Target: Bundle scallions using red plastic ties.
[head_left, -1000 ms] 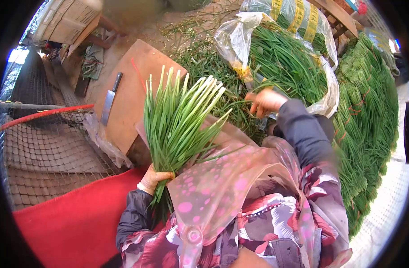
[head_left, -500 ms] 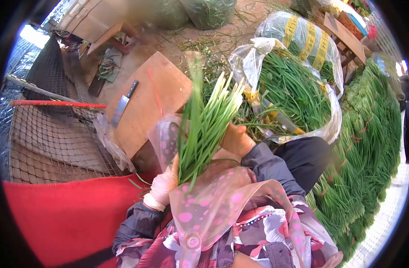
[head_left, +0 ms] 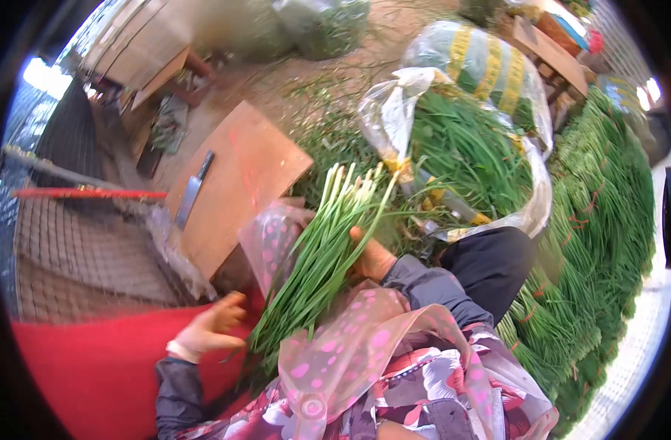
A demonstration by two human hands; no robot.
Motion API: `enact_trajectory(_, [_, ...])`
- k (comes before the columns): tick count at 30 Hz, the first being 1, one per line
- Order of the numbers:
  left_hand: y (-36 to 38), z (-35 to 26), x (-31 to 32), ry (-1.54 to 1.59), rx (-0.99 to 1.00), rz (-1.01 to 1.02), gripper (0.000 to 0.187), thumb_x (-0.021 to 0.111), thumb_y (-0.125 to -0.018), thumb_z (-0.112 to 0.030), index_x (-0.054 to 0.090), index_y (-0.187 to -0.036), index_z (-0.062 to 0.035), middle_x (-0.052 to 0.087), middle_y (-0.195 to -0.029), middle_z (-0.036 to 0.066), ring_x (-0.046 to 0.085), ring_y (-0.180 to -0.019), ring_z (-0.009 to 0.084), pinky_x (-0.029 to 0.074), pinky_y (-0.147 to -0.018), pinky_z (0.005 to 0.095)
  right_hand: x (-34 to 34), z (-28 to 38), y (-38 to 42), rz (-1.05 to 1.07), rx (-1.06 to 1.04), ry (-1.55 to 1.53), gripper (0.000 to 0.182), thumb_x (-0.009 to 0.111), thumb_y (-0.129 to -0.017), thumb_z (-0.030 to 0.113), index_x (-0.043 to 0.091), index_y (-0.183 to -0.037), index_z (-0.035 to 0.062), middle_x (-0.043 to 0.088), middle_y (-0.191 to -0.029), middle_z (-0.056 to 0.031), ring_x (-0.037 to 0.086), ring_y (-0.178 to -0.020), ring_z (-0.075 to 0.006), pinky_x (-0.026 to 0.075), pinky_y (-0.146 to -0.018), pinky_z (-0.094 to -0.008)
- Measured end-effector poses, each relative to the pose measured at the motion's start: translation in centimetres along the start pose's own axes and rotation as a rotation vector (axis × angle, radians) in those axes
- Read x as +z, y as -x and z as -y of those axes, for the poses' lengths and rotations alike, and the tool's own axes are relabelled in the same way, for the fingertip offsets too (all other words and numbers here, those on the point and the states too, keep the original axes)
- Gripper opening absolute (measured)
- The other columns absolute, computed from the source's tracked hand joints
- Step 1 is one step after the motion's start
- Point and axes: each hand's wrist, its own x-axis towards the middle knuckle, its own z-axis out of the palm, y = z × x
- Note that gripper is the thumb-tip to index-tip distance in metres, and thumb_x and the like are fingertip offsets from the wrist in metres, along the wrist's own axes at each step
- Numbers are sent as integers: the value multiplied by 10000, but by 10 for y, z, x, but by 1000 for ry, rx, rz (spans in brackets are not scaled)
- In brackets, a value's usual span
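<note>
Fingers of the right hand wrap the far side of a bunch of green chives, mostly hidden behind the stalks, so only the thumb and back of the hand show, pressed against the bunch. It slants across the person's lap, pale cut ends pointing up toward the open bag, dark tips down by the floral sleeve. Left hand hovers just beside the lower tips, fingers loosely curled and slightly spread, holding nothing; whether a fingertip brushes the leaves cannot be told. A clear apron with pink dots lies under the bunch, one flap rising at its left.

Beyond the bunch, a wooden cutting board sits tilted, with a cleaver lying near its left edge. Right of the board, an open plastic bag spills loose chives, and tied bundles are stacked along the right. A red mat covers the lower left, with netting above it.
</note>
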Motion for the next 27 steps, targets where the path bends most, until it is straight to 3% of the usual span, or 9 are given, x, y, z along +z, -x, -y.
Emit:
enact_trajectory(1, [-13,-15,-9,83,168,-104,1188,876,-602,-124,142,-1536,-176,287,-1509,219,353,-1348,344,325,-1067,436,10,3,4,-23,-36,1,635,718,-777,525,568,-1245,123,643,-1179,-60,596,-1082,-230,464,-932,-421])
enact_trajectory(4, [-98,-79,15,360,465,77,1308,880,-593,-141,-18,-1538,-247,99,-1563,226,249,-1405,360,259,-1117,439,9,-8,-9,-31,-91,-55,615,730,-781,472,556,-1258,127,622,-1217,-63,583,-1103,-240,450,-960,-428])
enact_trajectory(6, [-151,-132,73,316,435,208,1320,880,-609,-164,-63,-1532,-163,36,-1560,250,164,-1434,354,210,-1144,417,28,-1,-13,17,-127,-109,572,728,-810,381,528,-1280,123,626,-1193,-65,590,-1094,-228,479,-932,-416])
enact_trajectory(10, [-248,-136,143,-455,748,3,1366,912,-557,-249,-43,-1498,15,68,-1544,252,130,-1431,343,195,-1150,355,46,12,-19,-77,-181,128,599,721,-845,240,424,-1351,117,617,-1178,-67,602,-1085,-205,520,-888,-367])
enact_trajectory(14, [-295,-117,121,-49,472,-101,1289,880,-586,-143,-21,-1495,15,152,-1518,250,259,-1384,346,314,-1102,384,58,18,-15,-176,-234,107,700,769,-806,271,389,-1375,122,580,-1246,-61,588,-1115,-234,496,-937,-422])
enact_trajectory(16, [-292,-118,106,199,224,43,909,659,-780,101,146,-1495,-128,608,-1164,180,632,-1014,295,560,-787,466,63,24,-11,-100,-207,42,682,768,-808,283,408,-1367,134,581,-1251,-60,586,-1119,-229,487,-949,-429])
enact_trajectory(19, [-270,-119,90,373,24,433,432,625,-851,-1,518,-1270,-8,612,-1187,130,638,-1018,262,517,-907,391,53,22,-16,-67,-129,-133,605,759,-809,340,496,-1298,99,613,-1219,-76,586,-1122,-244,474,-967,-460])
enact_trajectory(24, [-211,-128,107,562,199,408,464,615,-863,17,505,-1313,-25,615,-1205,87,612,-1071,198,483,-945,341,58,31,-12,-103,-183,-66,564,742,-835,265,493,-1300,65,609,-1209,-103,599,-1096,-253,511,-919,-447])
enact_trajectory(27, [-186,-130,117,322,395,331,657,646,-844,2,360,-1432,-52,521,-1342,63,511,-1210,175,395,-1041,335,68,40,-5,-47,-216,102,591,754,-825,246,485,-1313,50,598,-1217,-99,569,-1129,-229,483,-950,-417])
